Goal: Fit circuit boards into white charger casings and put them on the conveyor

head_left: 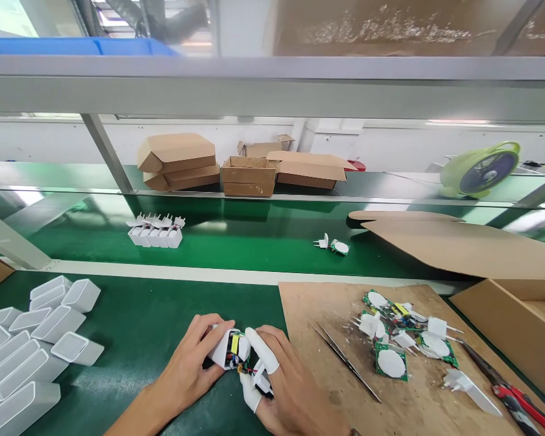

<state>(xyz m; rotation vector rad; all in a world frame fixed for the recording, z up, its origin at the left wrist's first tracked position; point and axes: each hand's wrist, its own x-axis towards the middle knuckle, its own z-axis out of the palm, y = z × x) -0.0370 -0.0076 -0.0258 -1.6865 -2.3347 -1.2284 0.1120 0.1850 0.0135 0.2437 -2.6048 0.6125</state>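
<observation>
My left hand (197, 360) grips a white plastic housing (221, 349) above the green mat. Wearing white finger cots on thumb and index finger, my right hand (284, 375) pinches a circuit board (237, 348) at the housing's open end. The board carries a yellow-wrapped part and a round white pad. A white plug piece (262, 378) with thin wires lies under my right fingers, partly hidden. How far the board sits inside the housing cannot be made out.
White housings (54, 322) cluster at left. On the brown board (309, 363) lie tweezers (347, 362), several circuit boards with plugs (390, 362) and red-handled pliers (504, 387). A cardboard box (508, 339) stands at right. The conveyor (254, 242) carries filled housings (157, 232) and a loose board (340, 247).
</observation>
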